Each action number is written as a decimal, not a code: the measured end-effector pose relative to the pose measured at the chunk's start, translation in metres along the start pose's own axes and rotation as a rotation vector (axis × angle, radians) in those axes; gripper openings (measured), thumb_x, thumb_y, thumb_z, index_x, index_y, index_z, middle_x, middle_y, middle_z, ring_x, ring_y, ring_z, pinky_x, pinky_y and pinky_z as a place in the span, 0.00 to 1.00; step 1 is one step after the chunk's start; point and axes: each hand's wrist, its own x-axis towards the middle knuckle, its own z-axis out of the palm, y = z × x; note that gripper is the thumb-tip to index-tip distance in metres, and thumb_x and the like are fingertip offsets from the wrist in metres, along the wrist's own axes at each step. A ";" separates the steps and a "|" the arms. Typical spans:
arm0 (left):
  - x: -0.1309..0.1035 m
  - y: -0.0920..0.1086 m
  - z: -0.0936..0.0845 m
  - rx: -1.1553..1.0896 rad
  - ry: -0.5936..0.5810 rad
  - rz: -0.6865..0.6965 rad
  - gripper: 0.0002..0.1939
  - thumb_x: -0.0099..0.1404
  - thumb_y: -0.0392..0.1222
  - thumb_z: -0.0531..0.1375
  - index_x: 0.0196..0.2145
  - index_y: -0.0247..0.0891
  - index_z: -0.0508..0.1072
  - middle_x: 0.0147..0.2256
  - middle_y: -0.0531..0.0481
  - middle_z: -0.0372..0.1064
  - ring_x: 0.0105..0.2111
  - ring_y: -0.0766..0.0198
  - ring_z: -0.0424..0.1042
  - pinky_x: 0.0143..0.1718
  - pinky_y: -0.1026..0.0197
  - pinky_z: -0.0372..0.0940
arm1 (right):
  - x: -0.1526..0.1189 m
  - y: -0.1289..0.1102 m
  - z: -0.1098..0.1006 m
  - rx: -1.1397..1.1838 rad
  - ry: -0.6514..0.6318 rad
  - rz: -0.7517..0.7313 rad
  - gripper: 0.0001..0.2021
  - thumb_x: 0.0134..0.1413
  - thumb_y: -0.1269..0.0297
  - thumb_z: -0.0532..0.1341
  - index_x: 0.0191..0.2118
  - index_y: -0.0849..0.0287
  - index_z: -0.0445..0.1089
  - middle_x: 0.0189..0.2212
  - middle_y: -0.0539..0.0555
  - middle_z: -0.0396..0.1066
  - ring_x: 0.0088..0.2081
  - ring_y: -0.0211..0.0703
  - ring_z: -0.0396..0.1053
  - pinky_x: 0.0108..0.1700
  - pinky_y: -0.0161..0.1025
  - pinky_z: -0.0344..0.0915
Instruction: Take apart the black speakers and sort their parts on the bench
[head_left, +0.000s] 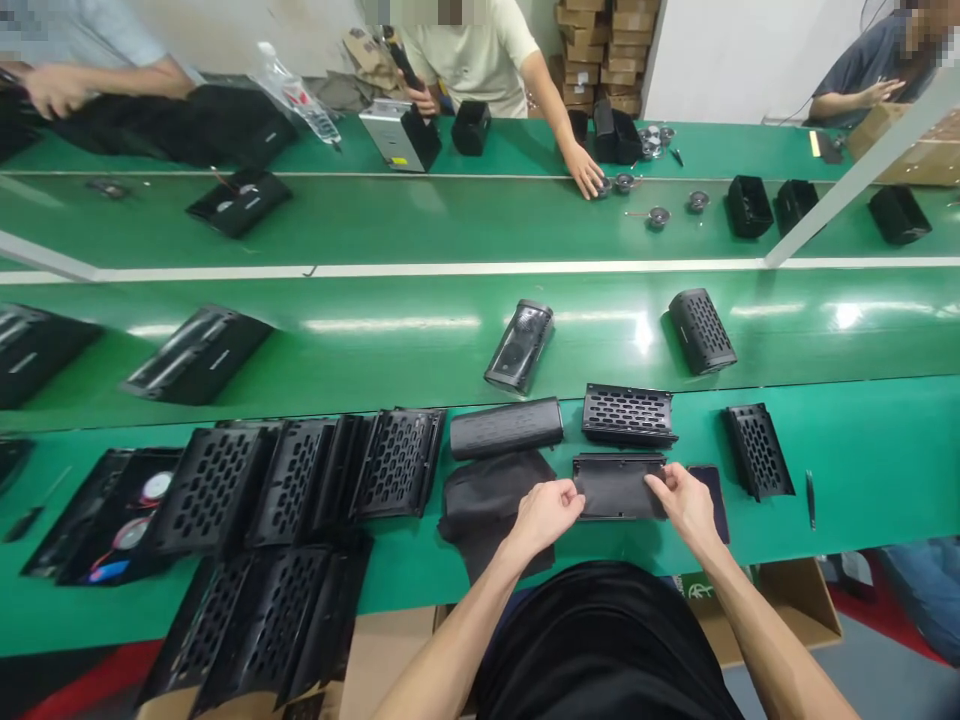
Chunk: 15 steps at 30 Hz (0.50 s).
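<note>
A black plastic speaker shell lies in front of me with its inside up, and a smooth dark sheet seems to cover that inner face. My left hand is closed in a pinch at its left edge. At the right edge, my right hand grips it between thumb and fingers. Left of the shell, close to my left hand, sits a pile of black cloth pieces. Just behind it stands a perforated black grille shell. A dark flat phone-like object is partly hidden beside my right hand.
Stacked grille shells fill the left bench. A rounded black cover lies behind the cloth; another grille and a dark pen-like tool are at right. Speaker housings sit on the green belt. Co-workers sit opposite.
</note>
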 end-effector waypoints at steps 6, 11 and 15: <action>0.001 0.001 0.001 -0.015 0.039 -0.083 0.16 0.70 0.54 0.55 0.28 0.44 0.68 0.27 0.53 0.73 0.31 0.58 0.71 0.33 0.60 0.52 | -0.002 0.013 -0.005 0.092 -0.003 0.078 0.20 0.49 0.39 0.60 0.33 0.52 0.69 0.30 0.54 0.76 0.35 0.55 0.73 0.39 0.45 0.61; 0.003 -0.002 0.012 -0.089 0.075 -0.079 0.14 0.68 0.49 0.56 0.25 0.43 0.66 0.23 0.54 0.67 0.28 0.59 0.67 0.31 0.60 0.51 | -0.002 0.019 -0.002 0.231 -0.039 0.101 0.19 0.42 0.42 0.62 0.32 0.53 0.70 0.25 0.52 0.74 0.30 0.52 0.71 0.37 0.45 0.62; -0.004 -0.006 0.010 -0.217 0.089 -0.044 0.14 0.66 0.50 0.56 0.26 0.43 0.65 0.21 0.56 0.64 0.25 0.62 0.64 0.31 0.61 0.54 | -0.007 0.015 -0.005 0.388 -0.061 0.126 0.24 0.39 0.41 0.66 0.37 0.54 0.72 0.24 0.49 0.70 0.28 0.48 0.68 0.34 0.43 0.61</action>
